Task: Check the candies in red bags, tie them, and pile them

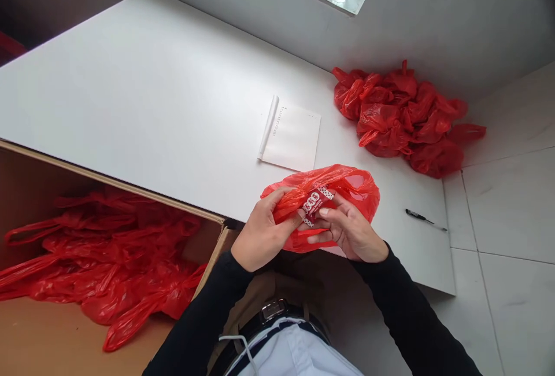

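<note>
Over the table's front edge, my left hand (269,228) and my right hand (351,228) meet at a red plastic bag (364,191). Between them is a small dark red packet (313,205) with white lettering and dotted ends. My left thumb presses on the packet's lower left side while the fingers of that hand are closed on the bag's film. My right thumb and fingertips pinch the packet's right side, with the other fingers partly curled below. Whatever lies inside the bag is hidden.
Behind the bag, an open notebook (292,136) lies on the white table (173,87). Several tied red bags (394,115) are heaped at the back right, and a pen (418,216) lies near the right edge. A cardboard box (56,335) at lower left holds more red bags (125,260).
</note>
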`<state>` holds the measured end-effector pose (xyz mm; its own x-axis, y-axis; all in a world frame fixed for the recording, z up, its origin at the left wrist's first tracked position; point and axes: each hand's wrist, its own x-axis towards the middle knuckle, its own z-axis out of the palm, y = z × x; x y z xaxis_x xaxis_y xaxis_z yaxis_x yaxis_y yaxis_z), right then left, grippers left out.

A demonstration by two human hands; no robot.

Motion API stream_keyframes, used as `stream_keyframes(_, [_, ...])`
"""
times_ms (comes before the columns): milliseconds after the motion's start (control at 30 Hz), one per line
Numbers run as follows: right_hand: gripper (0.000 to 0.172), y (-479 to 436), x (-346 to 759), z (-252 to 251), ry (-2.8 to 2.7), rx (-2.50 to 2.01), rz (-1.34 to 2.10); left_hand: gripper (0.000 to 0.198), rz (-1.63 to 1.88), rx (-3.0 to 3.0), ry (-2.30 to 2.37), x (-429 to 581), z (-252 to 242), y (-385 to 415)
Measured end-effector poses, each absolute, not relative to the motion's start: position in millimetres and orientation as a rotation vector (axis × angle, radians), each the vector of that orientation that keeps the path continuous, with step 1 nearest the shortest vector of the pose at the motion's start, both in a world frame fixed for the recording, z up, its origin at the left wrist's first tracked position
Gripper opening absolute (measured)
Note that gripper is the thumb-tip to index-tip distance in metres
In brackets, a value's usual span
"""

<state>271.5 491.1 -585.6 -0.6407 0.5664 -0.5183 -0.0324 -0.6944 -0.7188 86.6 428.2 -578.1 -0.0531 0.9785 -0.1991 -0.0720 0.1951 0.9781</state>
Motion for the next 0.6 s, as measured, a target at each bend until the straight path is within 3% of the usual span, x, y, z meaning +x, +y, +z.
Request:
stream_keyframes(333, [0.029,486.5,276.7,-588.3,-0.947,-1.246,2.225,0.031,1.112,0.843,1.253,80.5,-587.3,434.1])
stream_keyframes(600, [0.036,486.9,272.1,-583.3,-0.870,-1.259,2.114,0.037,1.026,0.947,1.367,90.4,-573.0,430.9])
